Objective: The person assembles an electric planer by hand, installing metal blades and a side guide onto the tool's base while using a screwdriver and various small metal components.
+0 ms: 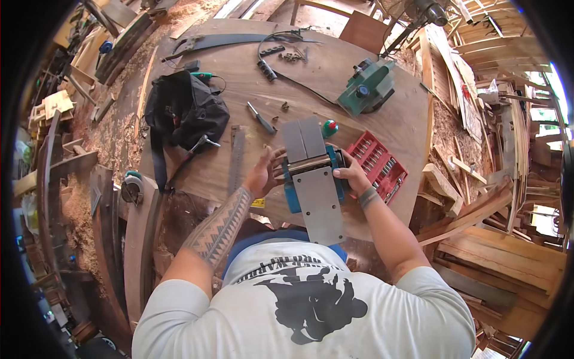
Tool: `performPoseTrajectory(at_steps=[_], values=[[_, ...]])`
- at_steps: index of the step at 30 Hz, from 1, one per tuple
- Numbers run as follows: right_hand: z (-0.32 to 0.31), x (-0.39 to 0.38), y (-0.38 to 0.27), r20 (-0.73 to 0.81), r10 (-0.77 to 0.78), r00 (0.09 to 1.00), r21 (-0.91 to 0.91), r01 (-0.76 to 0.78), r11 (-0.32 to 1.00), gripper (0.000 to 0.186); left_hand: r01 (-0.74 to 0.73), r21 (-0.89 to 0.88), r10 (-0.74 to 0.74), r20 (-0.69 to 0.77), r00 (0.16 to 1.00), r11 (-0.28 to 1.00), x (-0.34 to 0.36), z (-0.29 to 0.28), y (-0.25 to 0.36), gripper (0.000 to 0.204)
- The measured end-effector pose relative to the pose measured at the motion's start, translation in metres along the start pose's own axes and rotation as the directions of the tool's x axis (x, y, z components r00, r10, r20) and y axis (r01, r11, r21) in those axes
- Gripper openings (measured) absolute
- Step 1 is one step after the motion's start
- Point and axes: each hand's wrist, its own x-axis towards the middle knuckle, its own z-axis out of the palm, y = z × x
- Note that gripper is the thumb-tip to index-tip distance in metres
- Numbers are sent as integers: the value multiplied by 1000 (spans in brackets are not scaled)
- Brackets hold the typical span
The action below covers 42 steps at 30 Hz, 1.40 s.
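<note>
An electric hand planer (317, 200) lies sole-up in front of me, its grey metal plates and the roller-like cutter drum between them facing upward. Teal housing shows at its sides. My right hand (354, 173) grips its right side, thumb on the near face and fingers partly hidden behind. On the opposite side my left hand (263, 173) is open, fingers stretched along the drum's left end; whether they touch it I cannot tell. A green bottle with a red cap (329, 128) stands just beyond the planer. Close to my right hand sits an open red socket set case (376, 163).
On the wooden table (251, 78) lie a black bag (185, 110), a metal ruler (237, 158), a screwdriver-like tool (261, 116), a handsaw (233, 40) and small hardware (293, 57). A second green power tool (366, 87) trails a cord. Timber and shavings surround the table.
</note>
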Motion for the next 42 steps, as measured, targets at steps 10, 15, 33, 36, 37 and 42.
performPoseTrajectory(at_steps=[10,15,33,36,37,42], values=[[-1,30,31,98,128,987,386,-157,909,63,-29,53,38,-193,981,998,-32,27,12,80],[12,51,59,-48,203,978,124,-196,973,48,-61,75,87,-425,901,995,-67,57,5,67],[63,50,46,-109,165,980,-811,-184,555,59,293,516,180,-683,708,805,-121,58,5,71],[61,56,50,-40,141,989,-843,-109,527,57,333,489,126,-692,711,806,-121,38,0,80],[61,57,51,-40,153,987,-842,-116,527,55,336,486,124,-695,708,806,-120,33,-6,80],[63,58,46,-36,170,985,-846,-120,519,52,236,216,-15,-709,706,948,-115,22,-12,81]])
